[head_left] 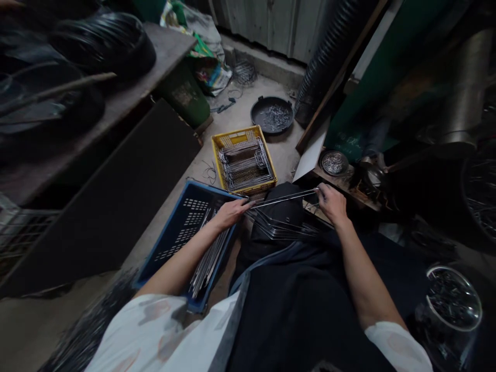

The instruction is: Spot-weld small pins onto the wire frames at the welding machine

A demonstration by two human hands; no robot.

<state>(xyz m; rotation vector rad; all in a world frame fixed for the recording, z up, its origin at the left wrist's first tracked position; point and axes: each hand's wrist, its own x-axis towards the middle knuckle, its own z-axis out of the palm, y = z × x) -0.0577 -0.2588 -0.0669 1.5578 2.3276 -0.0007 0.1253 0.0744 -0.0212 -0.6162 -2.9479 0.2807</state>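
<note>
Floor [228, 118] ahead of you: basket [240, 136], wire frames [247, 166] inside. Behind it, slightly right: pan [267, 105] holding small metal pieces [276, 119]. Left of your lap: crate [170, 223], rods [209, 258] in it. Desk [167, 44] farther left. Jar [453, 330] at your right.

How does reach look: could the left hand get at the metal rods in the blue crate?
Probably yes. The left hand is beside the open-topped blue crate, where the metal rods lie uncovered. It and the right hand hold a wire piece, though, so it would likely need to let go.
</note>
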